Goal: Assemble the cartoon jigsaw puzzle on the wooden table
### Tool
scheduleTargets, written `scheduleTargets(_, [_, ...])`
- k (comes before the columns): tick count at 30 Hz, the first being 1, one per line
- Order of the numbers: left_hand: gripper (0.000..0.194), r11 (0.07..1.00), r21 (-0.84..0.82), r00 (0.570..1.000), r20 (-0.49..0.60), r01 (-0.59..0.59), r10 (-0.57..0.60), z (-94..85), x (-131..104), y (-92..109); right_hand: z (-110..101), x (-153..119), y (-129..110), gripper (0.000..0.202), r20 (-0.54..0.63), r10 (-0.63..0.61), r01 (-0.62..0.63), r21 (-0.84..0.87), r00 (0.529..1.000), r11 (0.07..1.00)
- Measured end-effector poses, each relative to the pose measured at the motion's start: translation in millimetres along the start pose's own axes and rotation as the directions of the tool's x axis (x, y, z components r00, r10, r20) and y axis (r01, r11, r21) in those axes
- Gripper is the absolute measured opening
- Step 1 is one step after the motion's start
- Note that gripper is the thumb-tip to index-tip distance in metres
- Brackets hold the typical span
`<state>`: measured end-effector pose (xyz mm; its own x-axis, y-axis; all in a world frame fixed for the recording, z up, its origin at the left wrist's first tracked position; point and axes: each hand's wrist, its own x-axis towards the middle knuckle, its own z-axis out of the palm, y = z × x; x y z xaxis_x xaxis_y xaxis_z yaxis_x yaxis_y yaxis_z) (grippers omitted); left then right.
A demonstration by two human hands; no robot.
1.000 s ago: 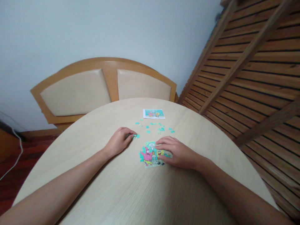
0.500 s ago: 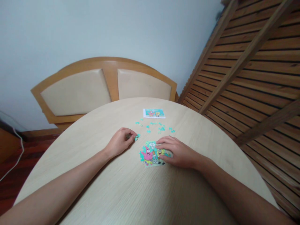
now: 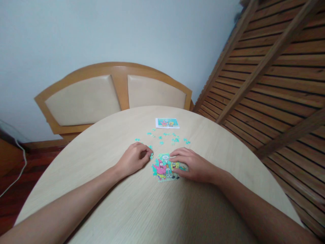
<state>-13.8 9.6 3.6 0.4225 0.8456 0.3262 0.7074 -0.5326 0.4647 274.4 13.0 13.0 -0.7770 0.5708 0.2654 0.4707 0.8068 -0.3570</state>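
A partly joined cartoon puzzle point(image 3: 162, 168) lies flat on the table, showing a pink figure, a pale one and a yellow one. Just off its upper left corner, my left hand point(image 3: 135, 156) pinches a small teal puzzle piece point(image 3: 151, 156) between thumb and fingertips. My right hand point(image 3: 193, 165) rests over the puzzle's right side with fingers spread, covering part of it. Beyond the hands lie several loose teal pieces point(image 3: 175, 139), and another loose piece point(image 3: 137, 139) is behind my left hand.
A reference picture card point(image 3: 167, 123) lies near the far edge of the round wooden table point(image 3: 122, 210). Behind the table stands a bench back point(image 3: 120, 86) with cream panels. Wooden slats point(image 3: 243, 81) rise at the right; a white cable point(image 3: 24, 162) hangs at the left.
My left hand has moved slightly right and down with the piece, closer to the puzzle's upper left corner. A loose piece behind it has come into view. My right hand has stayed nearly still.
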Motion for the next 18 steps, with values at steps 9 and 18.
scheduleTargets(9, [0.019,1.000,0.015,1.000,0.014,-0.002,0.001,0.5,0.9,-2.8,0.1,-0.2,1.0,0.031,-0.003,-0.006,0.006,0.003,1.000,1.000])
scheduleTargets(18, [0.018,0.992,0.119,0.998,-0.057,0.031,-0.024,-6.1,2.1,-12.4,-0.3,-0.3,0.0,0.032,-0.006,-0.004,0.004,0.008,1.000,1.000])
